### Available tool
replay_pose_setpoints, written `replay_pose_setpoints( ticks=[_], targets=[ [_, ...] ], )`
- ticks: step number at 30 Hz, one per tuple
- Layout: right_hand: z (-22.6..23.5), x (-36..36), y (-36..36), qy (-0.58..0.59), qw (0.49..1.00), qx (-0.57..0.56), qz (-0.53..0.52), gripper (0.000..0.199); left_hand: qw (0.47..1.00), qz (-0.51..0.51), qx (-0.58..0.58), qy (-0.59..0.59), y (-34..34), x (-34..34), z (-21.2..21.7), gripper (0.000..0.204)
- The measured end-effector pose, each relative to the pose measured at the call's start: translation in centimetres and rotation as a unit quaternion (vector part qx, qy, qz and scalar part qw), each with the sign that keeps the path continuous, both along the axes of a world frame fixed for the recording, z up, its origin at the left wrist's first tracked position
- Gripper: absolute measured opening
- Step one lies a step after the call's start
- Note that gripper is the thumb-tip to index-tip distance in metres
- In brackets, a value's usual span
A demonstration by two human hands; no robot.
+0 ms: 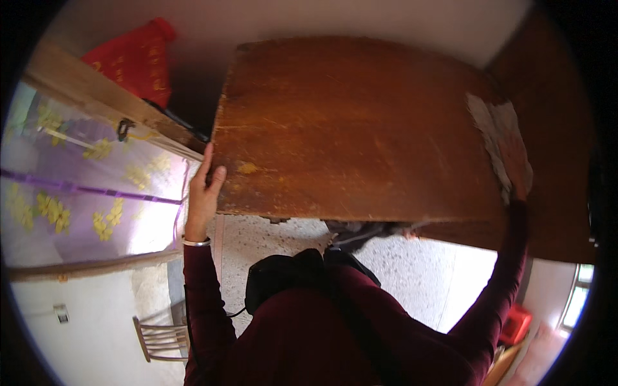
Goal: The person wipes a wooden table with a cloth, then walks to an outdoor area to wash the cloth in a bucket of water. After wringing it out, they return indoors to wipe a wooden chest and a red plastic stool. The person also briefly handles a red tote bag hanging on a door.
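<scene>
Left hand (pixel 205 188) grips the left edge of the big brown table (pixel 360 128) mid-frame, right hand (pixel 520 192) w/ grip hidden at right edge, so it may slip & drop.

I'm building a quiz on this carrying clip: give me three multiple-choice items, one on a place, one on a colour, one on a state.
1. Where does the left hand grip the wooden tabletop?
A. its left edge
B. its middle
C. its far edge

2. What colour are the sleeves?
A. white
B. dark red
C. blue

3. How does the tabletop stand?
A. flat on the floor
B. leaning on a chair
C. held up off the speckled floor

Answers:
1 A, the fingers wrap the left edge near its lower corner.
2 B, both forearms are in dark red cloth.
3 C, the floor shows below its near edge, an arm reaching up to each side.
</scene>
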State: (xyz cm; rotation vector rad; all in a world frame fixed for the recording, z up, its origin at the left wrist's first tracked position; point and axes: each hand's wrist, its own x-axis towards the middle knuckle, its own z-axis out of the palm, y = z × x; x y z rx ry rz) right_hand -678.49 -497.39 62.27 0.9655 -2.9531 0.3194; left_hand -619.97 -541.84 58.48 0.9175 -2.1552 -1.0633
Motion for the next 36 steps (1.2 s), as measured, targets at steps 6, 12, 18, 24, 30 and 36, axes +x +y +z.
replay_pose_setpoints(
  ticks=[6,12,18,24,30,36],
  targets=[
    [-3.5,13.3,-6.5,0.189,0.974,0.126,-0.011,0.061,0.997,0.011,-0.036,-0.062,0.0,-0.2,0.1,0.056],
    [-3.9,31.7,-22.1,0.302,0.902,-0.135,0.278,0.06,0.997,0.005,-0.072,-0.025,-0.4,-0.1,-0.7,0.054],
    [-2.8,45.0,-29.2,0.058,0.904,-0.084,0.415,0.063,0.999,-0.029,-0.008,0.021,-1.0,0.4,-1.5,0.052],
    [-4.8,37.6,-23.7,0.163,0.876,-0.167,0.422,0.046,0.991,0.012,-0.098,0.089,-1.9,0.7,-3.5,0.055],
    [-2.2,25.6,-13.3,0.097,0.974,-0.018,0.206,0.054,0.932,0.143,-0.303,0.138,-3.8,1.1,1.0,0.076],
    [0.6,13.8,-13.1,0.088,0.992,-0.006,0.085,0.053,0.838,0.317,-0.426,0.121,-11.5,0.0,8.3,0.107]
  ],
)
